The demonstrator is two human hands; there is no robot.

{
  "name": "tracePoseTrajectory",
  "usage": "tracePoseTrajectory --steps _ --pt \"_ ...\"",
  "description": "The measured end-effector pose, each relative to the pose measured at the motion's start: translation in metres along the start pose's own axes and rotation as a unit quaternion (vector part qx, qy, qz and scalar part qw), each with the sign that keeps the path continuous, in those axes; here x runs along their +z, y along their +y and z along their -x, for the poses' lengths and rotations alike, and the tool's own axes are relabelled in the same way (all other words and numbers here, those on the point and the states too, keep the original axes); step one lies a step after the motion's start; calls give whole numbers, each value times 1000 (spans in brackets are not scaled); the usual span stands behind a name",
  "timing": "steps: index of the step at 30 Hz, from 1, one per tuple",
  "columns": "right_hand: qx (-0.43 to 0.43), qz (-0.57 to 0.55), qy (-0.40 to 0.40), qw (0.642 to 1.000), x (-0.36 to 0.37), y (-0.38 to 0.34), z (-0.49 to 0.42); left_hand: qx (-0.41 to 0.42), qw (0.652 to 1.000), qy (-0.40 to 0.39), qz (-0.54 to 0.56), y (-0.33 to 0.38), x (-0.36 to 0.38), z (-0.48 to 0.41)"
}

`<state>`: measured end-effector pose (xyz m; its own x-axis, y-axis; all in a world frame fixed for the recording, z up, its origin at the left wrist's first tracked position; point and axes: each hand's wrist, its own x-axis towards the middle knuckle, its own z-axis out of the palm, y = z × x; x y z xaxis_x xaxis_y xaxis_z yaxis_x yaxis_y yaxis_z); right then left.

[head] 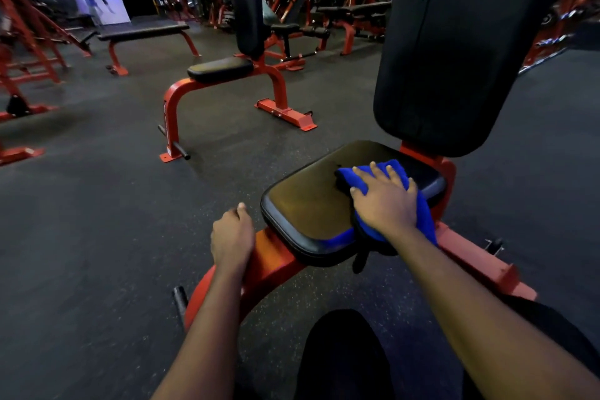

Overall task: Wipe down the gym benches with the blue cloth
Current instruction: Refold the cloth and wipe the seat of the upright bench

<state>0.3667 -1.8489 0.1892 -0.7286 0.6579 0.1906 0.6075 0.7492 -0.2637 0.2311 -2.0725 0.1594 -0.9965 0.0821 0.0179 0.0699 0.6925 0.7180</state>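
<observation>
- A dark-clad knee [341, 354] filled the bottom centre of the frame, with both forearms reaching up past it toward the bench.
- The right hand [384, 201] lay flat on the blue cloth [344, 179], fingers straight and spread, palm pressing down. It was not pinching or bunching the fabric.
- The cloth sat on the right part of the black seat pad [308, 201], right of centre in the frame. Its near end draped over the pad's front edge, below the wrist.
- The left hand [232, 237] was at the red frame [269, 260], just left of the seat. Its fingers curled away from the camera, so whether they clasped the tube or only rested there could not be told.
- The tall backrest pad [454, 52] rose at the upper right, close behind the cloth.
- Handling, as a judgement: the cloth looked soft, light and limp. It would likely fold and slide under a loose touch, so a broad flat palm on its middle suits wiping. For lifting it to the backrest, gathering a thick fold between thumb and fingers seems best.
- The padded vinyl looked smooth and a little slick, so the cloth should glide easily.
- A second upright bench [220, 70] stood at centre frame, and a flat bench [143, 31] at the upper left, both well apart from the hands.
</observation>
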Motion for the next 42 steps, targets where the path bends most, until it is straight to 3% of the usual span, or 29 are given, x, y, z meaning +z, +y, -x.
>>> tracePoseTrajectory --steps 4,8,11,15,19,23,27,31,35,42 --pt "-90 -6 -27 996 -2 16 0 40 998 -15 49 49 5 -11" --pt "-54 11 -26 998 -3 11 -12 23 995 -96 -17 81 23 -19" --pt "-132 5 -50 990 -4 25 -11 1 996 -74 -45 84 31 -17" --pt "-80 18 -64 995 -7 17 -29 -8 998 -56 -33 80 33 -15" --pt "-185 25 -103 977 -8 28 -36 -6 999 -40 -17 80 34 -14" --pt "-143 30 -119 982 -10 22 -61 -15 999 -32 -9 80 36 -13" --pt "-226 27 -155 961 -8 27 -75 -29 999 -23 4 81 37 -12" --pt "-179 33 -148 972 -7 23 -96 -39 999 -18 5 82 39 -12" --pt "-269 37 -168 948 -5 26 -103 -45 999 -12 19 81 40 -13" --pt "-180 49 -173 967 8 -10 -144 -37 999 -8 37 78 43 -16"
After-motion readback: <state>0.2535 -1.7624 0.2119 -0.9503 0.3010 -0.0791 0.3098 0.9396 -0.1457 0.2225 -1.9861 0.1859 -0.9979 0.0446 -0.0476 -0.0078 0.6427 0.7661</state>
